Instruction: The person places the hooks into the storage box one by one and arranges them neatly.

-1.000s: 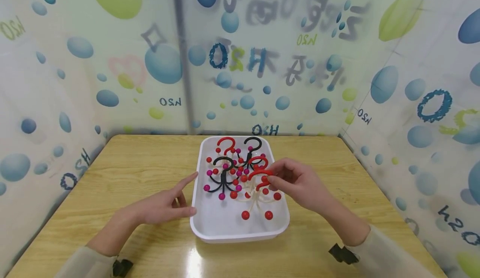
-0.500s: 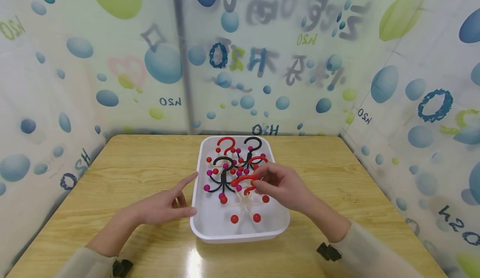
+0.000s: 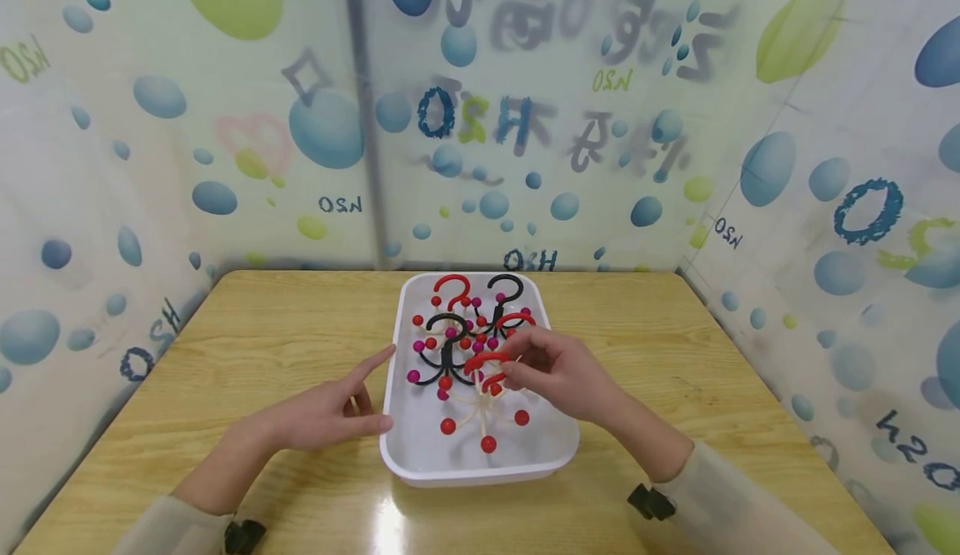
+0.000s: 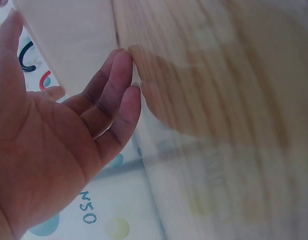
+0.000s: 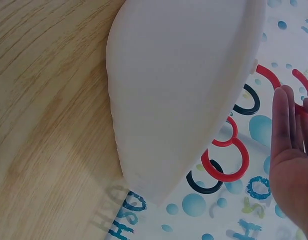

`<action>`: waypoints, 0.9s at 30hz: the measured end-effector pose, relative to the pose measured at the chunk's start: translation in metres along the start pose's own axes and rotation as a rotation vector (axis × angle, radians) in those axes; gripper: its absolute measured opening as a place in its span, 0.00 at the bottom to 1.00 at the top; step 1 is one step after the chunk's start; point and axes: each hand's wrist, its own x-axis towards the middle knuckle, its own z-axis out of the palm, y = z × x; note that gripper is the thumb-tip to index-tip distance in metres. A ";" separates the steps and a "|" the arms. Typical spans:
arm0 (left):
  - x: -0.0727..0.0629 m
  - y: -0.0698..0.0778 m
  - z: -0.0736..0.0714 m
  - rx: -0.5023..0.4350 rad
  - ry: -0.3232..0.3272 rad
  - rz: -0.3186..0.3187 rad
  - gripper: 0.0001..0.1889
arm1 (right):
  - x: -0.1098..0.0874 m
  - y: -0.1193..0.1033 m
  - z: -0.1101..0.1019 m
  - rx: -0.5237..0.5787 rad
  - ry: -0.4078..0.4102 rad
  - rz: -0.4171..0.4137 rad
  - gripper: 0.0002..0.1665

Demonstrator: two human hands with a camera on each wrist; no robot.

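Observation:
With thumb and fingers, my right hand (image 3: 558,372) pinches the red hook of a hanger (image 3: 487,362) over the near part of the white tray (image 3: 405,455). Its cream prongs spread out below and end in red balls. My left hand (image 3: 326,409) touches the tray's left rim with an outstretched index finger and thumb; the left wrist view shows its other fingers loosely bent. A black hanger with magenta balls (image 3: 447,355) stands just beyond the held one. In the right wrist view, my right hand (image 5: 291,150) is partly cut off at the edge.
Deeper in the tray are another black hanger (image 3: 506,287) and red-hooked hangers, one (image 3: 453,284) at the far left and one (image 3: 517,320) partly hidden by my right hand. The tray stands on a wooden table (image 3: 300,322) before a patterned curtain (image 3: 300,122).
My right hand has moved left and slightly down with the held hanger, which has turned so its red balls sit differently. My left hand has stayed on the tray rim.

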 end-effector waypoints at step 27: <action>-0.001 0.002 0.000 0.022 0.003 0.009 0.54 | 0.003 0.010 0.002 -0.027 -0.093 0.045 0.11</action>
